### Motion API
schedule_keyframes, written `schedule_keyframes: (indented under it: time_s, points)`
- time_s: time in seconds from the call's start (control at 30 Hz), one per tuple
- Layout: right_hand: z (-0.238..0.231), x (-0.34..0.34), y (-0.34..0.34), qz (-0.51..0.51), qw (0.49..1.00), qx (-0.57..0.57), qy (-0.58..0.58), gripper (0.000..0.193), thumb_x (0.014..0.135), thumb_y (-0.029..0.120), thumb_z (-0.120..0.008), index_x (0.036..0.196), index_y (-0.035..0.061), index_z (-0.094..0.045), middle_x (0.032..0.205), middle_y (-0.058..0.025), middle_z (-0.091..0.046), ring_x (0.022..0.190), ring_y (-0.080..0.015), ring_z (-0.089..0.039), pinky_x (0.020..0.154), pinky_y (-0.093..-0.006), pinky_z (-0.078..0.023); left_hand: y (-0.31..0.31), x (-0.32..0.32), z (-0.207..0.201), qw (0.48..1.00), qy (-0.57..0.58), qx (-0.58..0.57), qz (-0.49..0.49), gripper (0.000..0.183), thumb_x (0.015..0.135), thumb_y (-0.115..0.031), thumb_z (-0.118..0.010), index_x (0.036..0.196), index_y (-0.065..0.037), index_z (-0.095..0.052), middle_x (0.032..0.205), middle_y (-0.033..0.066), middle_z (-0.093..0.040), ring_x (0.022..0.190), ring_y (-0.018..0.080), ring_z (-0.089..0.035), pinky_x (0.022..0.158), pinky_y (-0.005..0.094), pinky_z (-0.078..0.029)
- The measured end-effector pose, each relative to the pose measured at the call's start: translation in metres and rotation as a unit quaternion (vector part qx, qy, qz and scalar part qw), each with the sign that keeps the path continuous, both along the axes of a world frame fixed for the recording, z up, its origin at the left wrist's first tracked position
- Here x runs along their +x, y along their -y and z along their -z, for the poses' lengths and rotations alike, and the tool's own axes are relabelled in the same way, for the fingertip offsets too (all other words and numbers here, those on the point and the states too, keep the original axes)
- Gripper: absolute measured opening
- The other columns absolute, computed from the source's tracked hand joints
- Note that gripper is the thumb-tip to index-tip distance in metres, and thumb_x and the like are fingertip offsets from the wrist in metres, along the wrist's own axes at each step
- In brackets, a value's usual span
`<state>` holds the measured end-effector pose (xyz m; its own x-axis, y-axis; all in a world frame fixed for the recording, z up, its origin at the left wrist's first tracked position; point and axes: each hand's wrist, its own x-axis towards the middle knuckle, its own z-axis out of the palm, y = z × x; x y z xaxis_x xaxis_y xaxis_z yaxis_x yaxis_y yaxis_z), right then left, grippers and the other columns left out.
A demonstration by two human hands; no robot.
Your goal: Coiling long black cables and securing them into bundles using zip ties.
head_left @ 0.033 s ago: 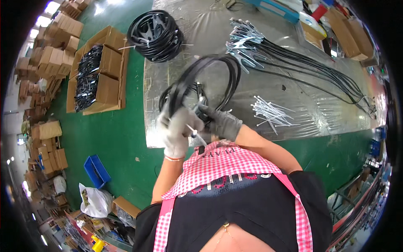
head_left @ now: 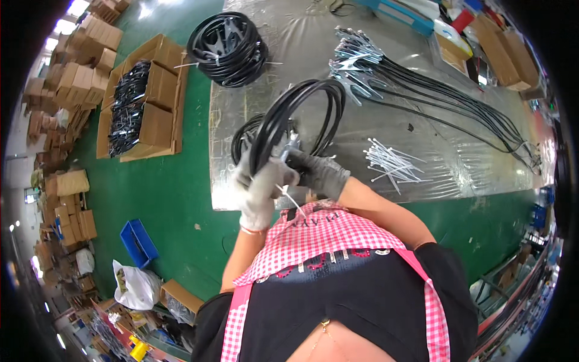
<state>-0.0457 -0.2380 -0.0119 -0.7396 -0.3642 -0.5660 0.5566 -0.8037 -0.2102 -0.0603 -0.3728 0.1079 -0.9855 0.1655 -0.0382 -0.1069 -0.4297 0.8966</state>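
My left hand (head_left: 259, 188), in a white glove, is closed round the near side of a coil of black cable (head_left: 283, 111), which stands tilted up above the table's front edge. A white cable tie (head_left: 292, 201) sticks out below that hand toward the apron. My right hand (head_left: 321, 175), in a dark grey glove, has its fingers curled at the coil's lower part, beside a silver clamp (head_left: 292, 145). Its fingertips are partly hidden there. Behind my left hand, another black cable loop (head_left: 241, 137) shows low at the table, partly covered.
A stack of coiled black cables (head_left: 226, 51) lies at the table's far left. Loose white cable ties (head_left: 392, 161) lie right of my hands. Beyond them are silver clamps (head_left: 356, 65) on long black cables (head_left: 458, 102). Cartons of black parts (head_left: 142, 108) stand on the floor left.
The coil and my gloves, smeared by motion before, now look steadier. The cable tie's tail now points down toward the apron. The view has shifted slightly.
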Motion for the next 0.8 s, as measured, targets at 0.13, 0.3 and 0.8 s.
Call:
schedule_keyframes:
  time_s: [0.13,0.3,0.8]
  points:
    - [-0.018,0.002,-0.014,0.076,0.974,0.207,-0.060,0.028,0.082,0.009,-0.072,0.109,0.0133,-0.064,0.096,-0.0020,-0.068,0.082,-0.0144,-0.065,0.074,-0.0313,-0.054,0.036,0.009,0.034,0.991,0.073,-0.046,-0.101,0.012,0.087,-0.010,-0.062,0.091,0.000,-0.057,0.071,0.0088,-0.061,0.057,0.0142,-0.055,0.062,0.0280,-0.048]
    - [-0.005,0.001,-0.018,0.009,0.946,0.283,-0.156,0.027,0.081,0.013,-0.075,0.106,0.0080,-0.065,0.088,-0.0005,-0.068,0.073,-0.0113,-0.061,0.066,-0.0273,-0.050,0.068,0.013,0.083,0.964,0.260,-0.022,-0.056,0.014,0.089,-0.010,-0.060,0.099,-0.002,-0.053,0.085,0.0079,-0.061,0.078,0.0185,-0.064,0.068,0.0297,-0.054]
    - [0.029,-0.113,0.006,-0.307,0.447,0.827,-0.151,0.046,0.076,0.044,-0.070,0.102,0.0067,-0.065,0.097,-0.0186,-0.067,0.093,-0.0372,-0.063,0.079,-0.0446,-0.051,0.100,-0.031,0.104,0.856,0.356,-0.341,0.154,0.040,0.082,-0.042,-0.069,0.084,-0.003,-0.067,0.072,0.0075,-0.068,0.056,0.0155,-0.064,0.051,0.0286,-0.051]
